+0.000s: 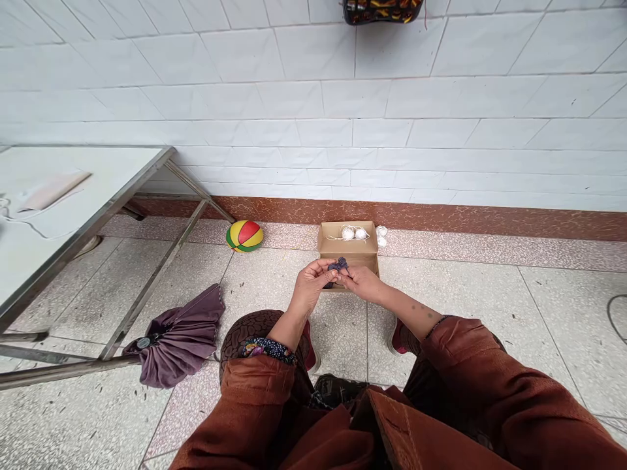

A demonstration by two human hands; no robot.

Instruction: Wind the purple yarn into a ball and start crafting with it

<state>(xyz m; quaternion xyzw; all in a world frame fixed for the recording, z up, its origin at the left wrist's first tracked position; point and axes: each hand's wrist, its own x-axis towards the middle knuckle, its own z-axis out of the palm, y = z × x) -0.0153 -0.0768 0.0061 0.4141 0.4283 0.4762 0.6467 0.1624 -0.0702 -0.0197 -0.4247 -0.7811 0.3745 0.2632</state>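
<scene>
Between my two hands is a small bundle of dark blue cord or yarn (337, 264), too small to make out fully. My left hand (313, 275) pinches it from the left side, thumb and fingers together. From the right, my right hand (361, 282) has its thumb and fingers closed on the same bundle. Just under and behind the hands sits an open cardboard box (349, 246) on the floor, its inside partly hidden by them. White balls of string (347, 233) lie on its raised lid part.
More white balls (381, 236) lie right of the box. A coloured ball (245, 235) rests by the wall. At left stand a metal-framed table (147, 163) and a purple folded umbrella (183, 336). A black basket (382, 10) hangs on the wall.
</scene>
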